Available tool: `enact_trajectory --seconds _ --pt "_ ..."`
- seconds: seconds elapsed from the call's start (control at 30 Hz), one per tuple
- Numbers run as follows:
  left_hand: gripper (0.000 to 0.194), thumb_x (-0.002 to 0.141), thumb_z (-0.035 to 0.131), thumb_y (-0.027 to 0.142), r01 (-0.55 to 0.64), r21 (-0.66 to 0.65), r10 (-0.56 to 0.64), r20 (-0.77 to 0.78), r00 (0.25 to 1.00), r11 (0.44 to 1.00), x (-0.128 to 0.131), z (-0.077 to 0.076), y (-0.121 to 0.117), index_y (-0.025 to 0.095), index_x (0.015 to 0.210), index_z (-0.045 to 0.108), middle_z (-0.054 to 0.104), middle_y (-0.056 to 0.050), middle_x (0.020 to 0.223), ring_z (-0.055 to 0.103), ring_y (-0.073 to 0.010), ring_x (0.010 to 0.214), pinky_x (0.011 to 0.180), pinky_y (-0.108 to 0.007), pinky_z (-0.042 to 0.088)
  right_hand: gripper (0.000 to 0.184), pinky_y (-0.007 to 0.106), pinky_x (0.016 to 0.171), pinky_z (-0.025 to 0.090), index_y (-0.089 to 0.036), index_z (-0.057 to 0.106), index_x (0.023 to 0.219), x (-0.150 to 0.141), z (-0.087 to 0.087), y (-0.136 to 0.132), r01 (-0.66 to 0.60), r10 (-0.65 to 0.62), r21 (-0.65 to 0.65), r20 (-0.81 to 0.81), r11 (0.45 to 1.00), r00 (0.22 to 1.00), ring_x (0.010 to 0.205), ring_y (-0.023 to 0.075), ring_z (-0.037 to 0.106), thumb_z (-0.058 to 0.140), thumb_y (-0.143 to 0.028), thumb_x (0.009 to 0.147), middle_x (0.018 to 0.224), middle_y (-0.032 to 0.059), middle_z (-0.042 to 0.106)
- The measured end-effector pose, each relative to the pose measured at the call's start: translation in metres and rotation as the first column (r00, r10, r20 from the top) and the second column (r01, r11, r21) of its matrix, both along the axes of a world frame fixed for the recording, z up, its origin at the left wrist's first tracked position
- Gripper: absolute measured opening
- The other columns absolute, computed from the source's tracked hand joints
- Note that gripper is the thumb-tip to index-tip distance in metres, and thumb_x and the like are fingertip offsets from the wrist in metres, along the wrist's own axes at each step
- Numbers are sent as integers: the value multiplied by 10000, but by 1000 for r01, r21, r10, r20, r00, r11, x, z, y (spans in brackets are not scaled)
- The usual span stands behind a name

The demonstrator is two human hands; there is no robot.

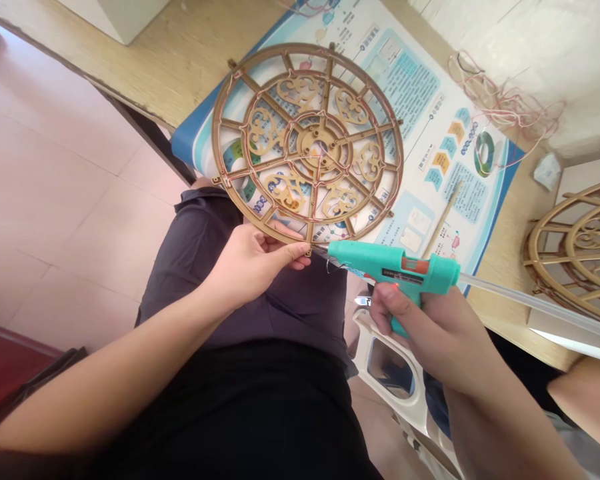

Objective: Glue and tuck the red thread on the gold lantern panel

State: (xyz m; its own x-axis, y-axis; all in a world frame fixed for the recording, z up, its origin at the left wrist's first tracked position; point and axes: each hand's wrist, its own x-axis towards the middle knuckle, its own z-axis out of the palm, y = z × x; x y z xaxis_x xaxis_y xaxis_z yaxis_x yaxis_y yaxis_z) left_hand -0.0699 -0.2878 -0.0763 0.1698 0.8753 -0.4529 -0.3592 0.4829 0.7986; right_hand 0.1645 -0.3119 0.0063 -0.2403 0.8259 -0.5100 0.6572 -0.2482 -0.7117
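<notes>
My left hand (260, 260) pinches the near rim of a round gold openwork frame (307, 230), thumb on top and fingers beneath. Thin reddish wire runs along the frame's rings and spokes. In my right hand (425, 320) is a teal hot glue gun (370, 257), its small red light lit. The gun's nozzle points left and sits at the frame's rim, right beside my left thumb; whether it touches cannot be made out. A clear glue stick (535, 300) sticks out of the gun's back. Under the frame lies a printed poster sheet (405, 87) on the table.
Tangled pink and white wires (510, 107) lie at the table's back right. A thin wooden stick (443, 220) rests on the poster. Another gold frame (575, 247) stands at the right, near a person's arm (587, 393). A white stool (395, 367) is below the table (145, 73).
</notes>
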Motion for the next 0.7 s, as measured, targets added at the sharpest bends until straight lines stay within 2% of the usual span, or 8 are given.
enact_trajectory --seconds 0.17,0.37,0.5,0.7 --pt "318 751 947 346 22 7 -22 -31 999 1000 -1 -1 -1 122 874 758 781 -62 788 782 -202 713 702 -295 682 655 285 532 424 -204 577 614 0 1 0 -10 10 -5 22 1000 1000 547 138 521 470 -667 1065 560 21 540" --pt "287 753 940 304 13 1 -13 -16 1000 1000 -1 0 -1 117 862 751 779 -57 780 778 -191 702 682 -277 674 630 311 546 473 -218 600 659 7 1 -1 -45 48 -35 76 998 996 640 191 608 489 -711 1033 655 60 619" --pt "273 756 935 282 9 -6 -9 -16 1000 1000 0 2 0 114 856 746 771 -49 752 774 -185 688 666 -265 669 649 322 542 467 -220 598 654 8 0 -2 -19 19 -1 114 1000 993 637 198 604 481 -746 1016 654 63 611" --pt "311 727 958 301 1 -22 -1 2 1000 1000 0 2 0 119 857 742 773 -46 757 776 -187 689 662 -263 669 650 300 532 470 -214 610 644 8 0 0 -65 66 -13 99 998 993 635 187 593 469 -713 1036 661 68 609"
